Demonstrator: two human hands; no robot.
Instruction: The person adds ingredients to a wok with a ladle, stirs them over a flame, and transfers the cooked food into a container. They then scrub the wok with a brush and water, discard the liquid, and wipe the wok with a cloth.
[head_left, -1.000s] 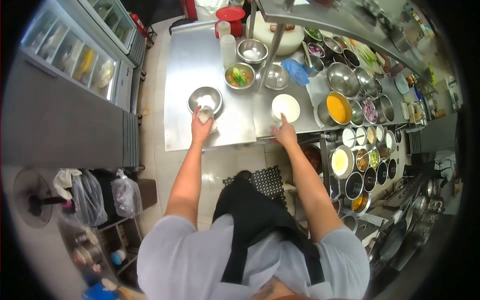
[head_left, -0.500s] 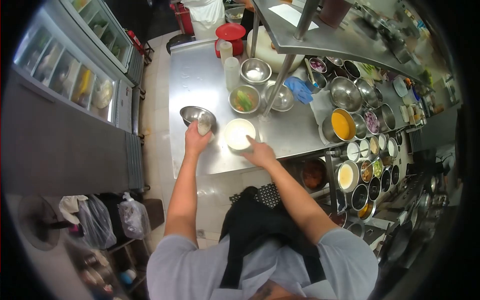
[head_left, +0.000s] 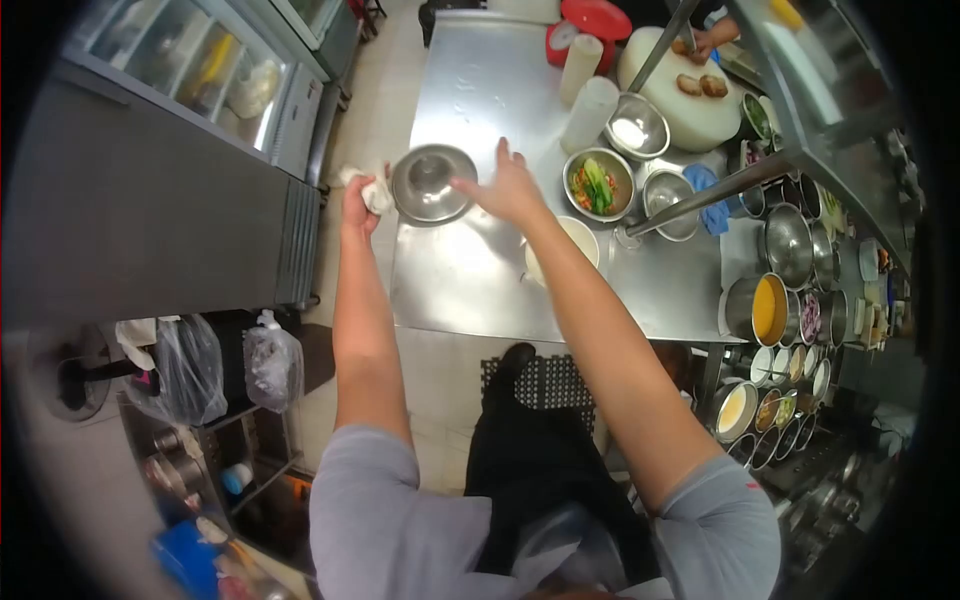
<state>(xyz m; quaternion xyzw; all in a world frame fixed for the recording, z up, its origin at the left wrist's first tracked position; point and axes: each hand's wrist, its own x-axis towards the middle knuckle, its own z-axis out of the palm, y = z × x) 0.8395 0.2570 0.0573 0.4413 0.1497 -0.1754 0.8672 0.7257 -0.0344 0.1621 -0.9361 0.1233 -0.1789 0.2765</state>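
Observation:
My left hand [head_left: 361, 207] is closed around a crumpled white cloth [head_left: 378, 196], just left of a steel bowl [head_left: 436, 206]. That bowl stands on the steel table [head_left: 470, 275] with its inside facing me. My right hand [head_left: 512, 190] is stretched out on the bowl's other side, fingers apart, and the thumb overlaps the rim in this view. Beneath my right forearm, partly hidden by it, is a round container of white contents [head_left: 580, 238]. To its upper right sits a steel bowl of cut vegetables [head_left: 598, 187].
Two pale squeeze bottles [head_left: 590, 115] and a red scale [head_left: 598, 20] stand farther back. Another person's hand [head_left: 716, 38] is over a round white board [head_left: 650, 75] with browned food pieces. A metal post [head_left: 715, 195] rises near the bowls. Filled pots [head_left: 768, 308] crowd the right.
My right hand has left the white container and reached left to the steel bowl. My left hand, still holding the cloth, has moved to that bowl's left side. The view has shifted.

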